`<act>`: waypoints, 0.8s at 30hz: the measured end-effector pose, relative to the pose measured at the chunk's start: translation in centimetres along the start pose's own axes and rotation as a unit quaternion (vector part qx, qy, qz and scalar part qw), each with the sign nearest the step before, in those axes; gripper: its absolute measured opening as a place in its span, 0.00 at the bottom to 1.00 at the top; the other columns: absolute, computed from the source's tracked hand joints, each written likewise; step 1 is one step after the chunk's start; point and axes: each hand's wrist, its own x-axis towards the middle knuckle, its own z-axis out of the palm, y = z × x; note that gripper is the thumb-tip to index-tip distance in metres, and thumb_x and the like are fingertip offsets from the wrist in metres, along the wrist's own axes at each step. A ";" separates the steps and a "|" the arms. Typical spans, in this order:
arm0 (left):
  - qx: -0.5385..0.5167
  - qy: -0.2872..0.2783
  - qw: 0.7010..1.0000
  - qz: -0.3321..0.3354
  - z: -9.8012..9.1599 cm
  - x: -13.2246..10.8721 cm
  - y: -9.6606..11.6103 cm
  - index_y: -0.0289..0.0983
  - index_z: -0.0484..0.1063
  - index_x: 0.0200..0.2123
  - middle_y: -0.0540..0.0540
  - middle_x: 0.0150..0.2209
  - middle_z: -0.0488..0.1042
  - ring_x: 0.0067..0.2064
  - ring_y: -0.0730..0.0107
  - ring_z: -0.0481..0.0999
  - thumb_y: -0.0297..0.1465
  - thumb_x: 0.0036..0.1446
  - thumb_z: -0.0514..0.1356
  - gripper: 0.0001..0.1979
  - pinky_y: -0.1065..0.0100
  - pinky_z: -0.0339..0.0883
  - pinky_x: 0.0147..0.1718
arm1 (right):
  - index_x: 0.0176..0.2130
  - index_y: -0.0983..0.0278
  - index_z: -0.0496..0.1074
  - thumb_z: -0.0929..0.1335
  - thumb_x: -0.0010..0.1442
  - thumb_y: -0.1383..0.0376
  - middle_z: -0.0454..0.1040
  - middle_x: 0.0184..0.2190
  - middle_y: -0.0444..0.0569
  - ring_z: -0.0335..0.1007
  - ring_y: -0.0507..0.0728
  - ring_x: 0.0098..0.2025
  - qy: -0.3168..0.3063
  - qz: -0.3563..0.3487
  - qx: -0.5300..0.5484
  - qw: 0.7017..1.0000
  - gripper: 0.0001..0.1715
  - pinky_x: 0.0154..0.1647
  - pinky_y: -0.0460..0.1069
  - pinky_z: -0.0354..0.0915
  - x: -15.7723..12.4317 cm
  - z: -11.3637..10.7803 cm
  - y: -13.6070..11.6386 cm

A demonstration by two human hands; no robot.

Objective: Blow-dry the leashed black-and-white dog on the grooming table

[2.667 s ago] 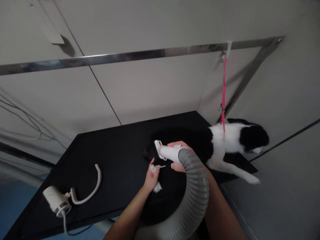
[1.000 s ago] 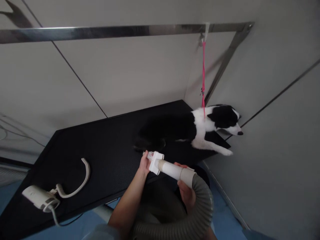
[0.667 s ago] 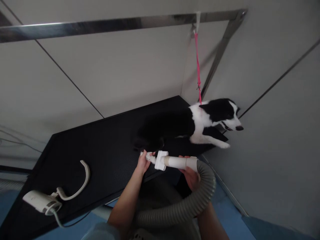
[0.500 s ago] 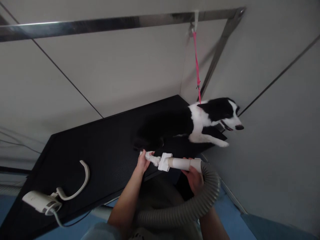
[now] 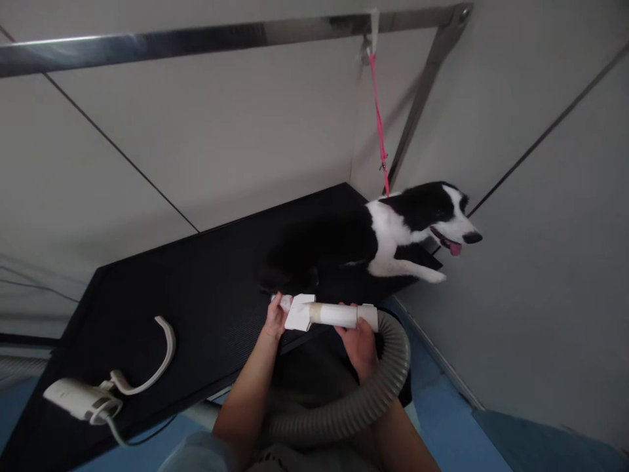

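A black and white dog lies on a black table, its mouth open and tongue showing. My left hand is closed around the dog's white hind paw, near the table's front edge. In my right hand is a white dryer nozzle, held level and pointing left. Its flat, wide tip covers part of the paw and sits close to my left fingers; whether it touches them I cannot tell. A grey ribbed hose bends from the nozzle's back end down across my lap.
A pink leash runs from a metal bar down to the dog's neck. On the table's left end lies a white corded device with a curved arm. Grey walls stand behind and at right; blue floor shows below.
My right hand has moved the nozzle left, so its tip now overlaps the hind paw. The dog's mouth has opened wider and its tongue shows. My left hand keeps its hold.
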 end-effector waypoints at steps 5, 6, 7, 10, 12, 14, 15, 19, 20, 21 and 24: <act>-0.013 0.012 1.000 -0.001 0.1 0.0 -0.1 0.35 0.71 0.27 0.47 0.20 0.72 0.29 0.63 0.78 0.39 0.52 0.65 0.13 0.63 0.73 0.38 | 0.41 0.54 0.69 0.74 0.44 0.65 0.75 0.41 0.39 0.72 0.59 0.51 0.020 -0.016 -0.012 1.000 0.23 0.59 0.71 0.60 0.2 0.4 -0.5; -0.013 0.016 1.000 -0.001 0.1 0.0 -0.2 0.35 0.70 0.26 0.48 0.19 0.72 0.29 0.63 0.78 0.39 0.52 0.65 0.13 0.63 0.73 0.37 | 0.42 0.54 0.68 0.74 0.45 0.65 0.75 0.41 0.39 0.72 0.60 0.51 0.019 -0.018 -0.013 1.000 0.23 0.59 0.71 0.60 0.1 0.7 -0.5; -0.015 0.017 1.000 0.000 0.2 0.0 -0.2 0.35 0.69 0.26 0.48 0.20 0.72 0.27 0.64 0.77 0.39 0.53 0.65 0.14 0.63 0.73 0.37 | 0.42 0.54 0.68 0.74 0.45 0.64 0.75 0.42 0.39 0.72 0.60 0.51 0.015 -0.017 -0.012 1.000 0.23 0.59 0.71 0.61 -0.1 1.0 -0.3; -0.014 0.022 1.000 0.003 0.2 0.0 -0.5 0.35 0.69 0.28 0.48 0.21 0.73 0.24 0.67 0.75 0.40 0.53 0.64 0.14 0.63 0.73 0.34 | 0.42 0.53 0.68 0.73 0.45 0.63 0.75 0.42 0.39 0.72 0.60 0.52 0.008 -0.007 -0.006 1.000 0.23 0.58 0.70 0.62 -0.3 1.6 0.1; -0.013 0.031 0.999 0.036 0.2 -0.1 -0.8 0.35 0.69 0.30 0.48 0.22 0.74 0.24 0.67 0.75 0.40 0.52 0.65 0.14 0.64 0.72 0.33 | 0.41 0.53 0.68 0.73 0.46 0.63 0.75 0.42 0.39 0.72 0.60 0.52 0.017 -0.002 -0.008 1.000 0.21 0.59 0.70 0.62 -0.3 1.4 0.2; -0.005 0.040 0.996 0.081 0.3 -0.1 -1.2 0.35 0.69 0.32 0.48 0.23 0.75 0.25 0.69 0.75 0.39 0.49 0.68 0.15 0.67 0.71 0.31 | 0.41 0.53 0.68 0.73 0.46 0.63 0.75 0.41 0.38 0.70 0.59 0.55 0.034 -0.001 -0.008 0.999 0.20 0.60 0.69 0.61 -0.2 0.9 0.1; 0.002 0.047 0.994 0.099 0.3 -0.1 -1.3 0.35 0.69 0.33 0.48 0.24 0.75 0.24 0.70 0.75 0.39 0.47 0.69 0.17 0.69 0.70 0.29 | 0.41 0.53 0.68 0.73 0.46 0.63 0.75 0.41 0.37 0.69 0.58 0.56 0.043 0.000 -0.004 0.999 0.20 0.61 0.69 0.61 -0.2 0.7 0.1; 0.008 0.067 0.994 0.083 0.6 0.1 -1.5 0.34 0.72 0.32 0.46 0.26 0.77 0.27 0.64 0.77 0.44 0.46 0.69 0.20 0.65 0.71 0.32 | 0.41 0.56 0.69 0.72 0.46 0.60 0.76 0.41 0.41 0.72 0.62 0.53 0.062 0.026 0.032 0.997 0.19 0.58 0.70 0.64 -0.3 0.0 1.0; 0.002 0.067 0.995 0.067 0.6 0.1 -1.4 0.34 0.72 0.32 0.45 0.25 0.77 0.27 0.63 0.77 0.45 0.48 0.68 0.20 0.64 0.71 0.33 | 0.40 0.57 0.69 0.72 0.46 0.60 0.76 0.41 0.41 0.72 0.62 0.52 0.066 0.028 0.039 0.997 0.19 0.57 0.70 0.65 -0.4 0.0 1.3; 0.000 0.068 0.997 0.048 0.7 0.1 -1.2 0.34 0.72 0.32 0.46 0.24 0.76 0.26 0.63 0.77 0.46 0.49 0.66 0.20 0.64 0.71 0.32 | 0.40 0.57 0.69 0.72 0.47 0.60 0.76 0.40 0.41 0.73 0.61 0.52 0.072 0.025 0.044 0.996 0.19 0.57 0.70 0.65 -0.5 0.0 1.5; 0.004 0.060 0.998 0.016 0.9 0.1 -0.7 0.35 0.72 0.31 0.48 0.22 0.74 0.22 0.68 0.73 0.45 0.51 0.65 0.18 0.64 0.71 0.30 | 0.41 0.54 0.67 0.72 0.47 0.61 0.75 0.40 0.37 0.72 0.57 0.52 0.089 0.002 0.050 0.995 0.19 0.60 0.67 0.64 -0.8 0.2 1.9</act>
